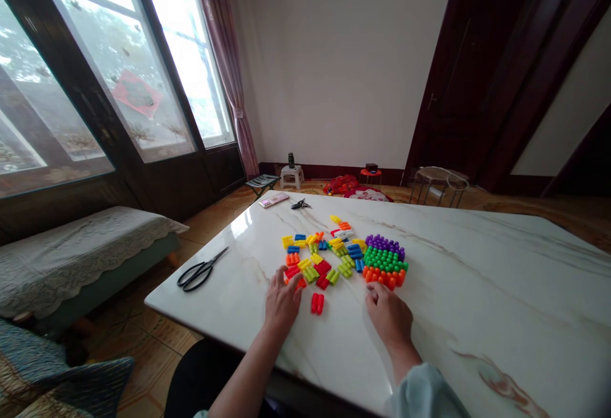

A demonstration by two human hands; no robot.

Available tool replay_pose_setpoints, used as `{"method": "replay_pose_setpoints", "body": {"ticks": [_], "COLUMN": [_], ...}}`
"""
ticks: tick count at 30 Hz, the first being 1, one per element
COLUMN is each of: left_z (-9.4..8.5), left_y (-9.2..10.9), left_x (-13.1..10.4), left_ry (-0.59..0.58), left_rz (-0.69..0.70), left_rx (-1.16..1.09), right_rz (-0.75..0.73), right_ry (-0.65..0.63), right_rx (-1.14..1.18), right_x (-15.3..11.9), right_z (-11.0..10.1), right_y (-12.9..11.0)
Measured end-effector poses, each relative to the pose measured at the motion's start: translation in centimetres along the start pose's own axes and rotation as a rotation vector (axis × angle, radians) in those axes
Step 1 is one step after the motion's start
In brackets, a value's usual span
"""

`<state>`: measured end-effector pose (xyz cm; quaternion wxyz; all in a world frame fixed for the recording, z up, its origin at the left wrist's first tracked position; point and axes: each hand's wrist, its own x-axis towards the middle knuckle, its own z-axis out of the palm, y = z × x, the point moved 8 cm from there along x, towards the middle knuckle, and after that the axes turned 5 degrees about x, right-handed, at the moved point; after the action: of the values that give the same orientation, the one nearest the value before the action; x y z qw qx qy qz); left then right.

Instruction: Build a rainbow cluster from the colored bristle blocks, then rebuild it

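Over the near-left side of a loose pile of colored plastic toy pieces (323, 266), my left hand (281, 303) has its fingers apart. Its fingertips are at some orange pieces (301, 283), and I cannot make out a firm grip. My right hand (390, 317) is closed, its fingertips at the front edge of a block of joined round-topped pieces; whatever they pinch is hidden. That block has purple (384, 246), green (384, 259) and orange (384, 277) rows. Between the hands a red double piece (317, 303) lies alone, nearer to me.
Black-handled scissors (200, 271) lie at the left of the marble-patterned table (477, 278). A pink phone (273, 200) and a bunch of keys (300, 204) are near its far edge. Beyond stand a white stool (292, 177) and a round-seated metal stool (436, 177).
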<state>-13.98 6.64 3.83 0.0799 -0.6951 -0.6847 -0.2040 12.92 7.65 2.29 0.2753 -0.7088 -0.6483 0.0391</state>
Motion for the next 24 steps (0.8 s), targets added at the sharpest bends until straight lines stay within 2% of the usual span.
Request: {"method": "replay_pose_setpoints", "body": {"ticks": [4, 7, 12, 16, 18, 21, 23, 24], "left_z": [0.4, 0.9, 2.5, 3.1, 2.7, 0.7, -0.5, -0.6], "left_y": [0.0, 0.4, 0.8, 0.7, 0.2, 0.2, 1.9, 3.4], "left_x": [-0.5, 0.1, 3.7, 5.9, 6.0, 5.1, 3.9, 3.3], "left_ry": [-0.035, -0.09, -0.251, -0.285, -0.237, -0.022, 0.111, 0.128], "left_rz": [0.01, 0.035, -0.026, -0.047, -0.097, -0.188, -0.156, -0.108], "left_rx": [0.012, 0.061, 0.121, 0.103, 0.049, -0.231, -0.5, -0.624], "right_rz": [0.001, 0.01, 0.02, 0.024, 0.036, 0.052, 0.054, 0.045], "right_ry": [0.009, 0.0, -0.011, -0.023, -0.026, -0.021, -0.01, -0.001], "right_rx": [0.015, 0.022, 0.035, 0.03, 0.027, 0.031, 0.049, 0.072], "right_x": [0.0, 0.0, 0.1, 0.1, 0.1, 0.1, 0.1, 0.1], "right_z": [-0.1, 0.0, 0.2, 0.1, 0.0, -0.2, -0.2, -0.2], "right_y": [0.0, 0.0, 0.2, 0.0, -0.1, -0.1, -0.1, -0.1]}}
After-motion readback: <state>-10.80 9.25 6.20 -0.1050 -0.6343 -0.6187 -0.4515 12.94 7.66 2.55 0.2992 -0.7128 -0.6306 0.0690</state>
